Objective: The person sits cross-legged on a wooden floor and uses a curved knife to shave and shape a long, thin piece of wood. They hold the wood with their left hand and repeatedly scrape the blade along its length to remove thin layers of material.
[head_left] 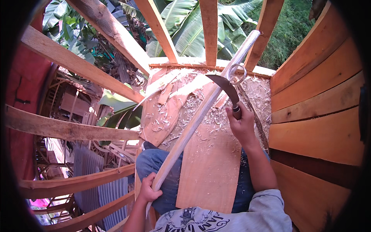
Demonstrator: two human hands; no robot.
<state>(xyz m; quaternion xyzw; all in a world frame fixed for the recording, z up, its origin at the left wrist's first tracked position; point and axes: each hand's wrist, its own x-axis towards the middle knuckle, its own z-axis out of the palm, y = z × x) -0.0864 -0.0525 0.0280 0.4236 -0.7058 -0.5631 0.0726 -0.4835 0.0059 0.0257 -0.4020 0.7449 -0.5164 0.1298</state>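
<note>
A long pale wooden pole (195,120) slants from my lap up to the far right railing. Near its lower end, my left hand (148,188) is closed around it. In my right hand (243,125) is the handle of a sickle (228,89), its dark curved blade lying over the pole's upper half, with the tip pointing left. Just beyond the blade a pale curl of shaved wood (237,74) loops beside the pole. Across my legs rests a flat wooden board (210,166) with a few shavings on it.
Wood shavings (255,92) litter the floor, where loose planks (166,112) lie at the left. Slatted wooden rails (73,125) fence the left and far sides. A plank wall (315,133) stands close on the right. Beyond the rails are banana leaves (189,31) and corrugated sheets (112,201).
</note>
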